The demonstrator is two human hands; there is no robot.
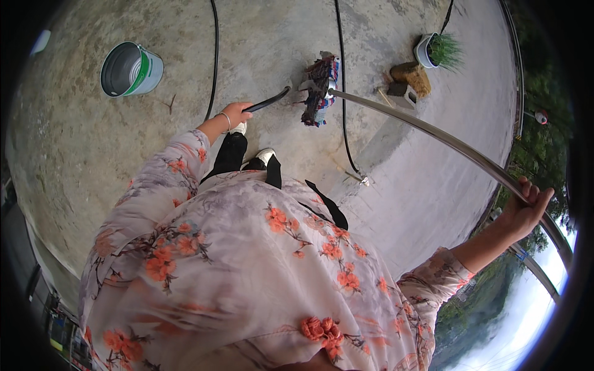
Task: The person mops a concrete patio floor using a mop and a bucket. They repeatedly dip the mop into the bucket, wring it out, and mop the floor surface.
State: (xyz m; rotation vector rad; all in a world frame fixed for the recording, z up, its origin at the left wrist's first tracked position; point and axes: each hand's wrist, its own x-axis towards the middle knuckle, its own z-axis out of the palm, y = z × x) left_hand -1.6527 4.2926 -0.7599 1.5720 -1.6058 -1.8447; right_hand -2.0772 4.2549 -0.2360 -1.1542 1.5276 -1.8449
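Note:
My left hand point(235, 115), with a bracelet at the wrist, grips a black hose point(269, 101) near its end. The open end of the hose points towards a mop head point(319, 90) of ragged dark, red, white and blue cloth strips, which rests on the concrete floor point(260, 41). Whether water flows from the hose, I cannot tell. Out to the right, my right hand point(529, 201) is closed around the mop's long metal handle point(431, 130). That handle slants from the mop head up past my hand to the right rim.
A metal bucket point(155, 74) with a green band stands at the left. A second hose run point(343, 92) passes the mop head to a tap-like fitting point(364, 181). Upper right are a hollow block point(403, 95), a brown stone point(413, 76) and a potted green plant point(424, 51).

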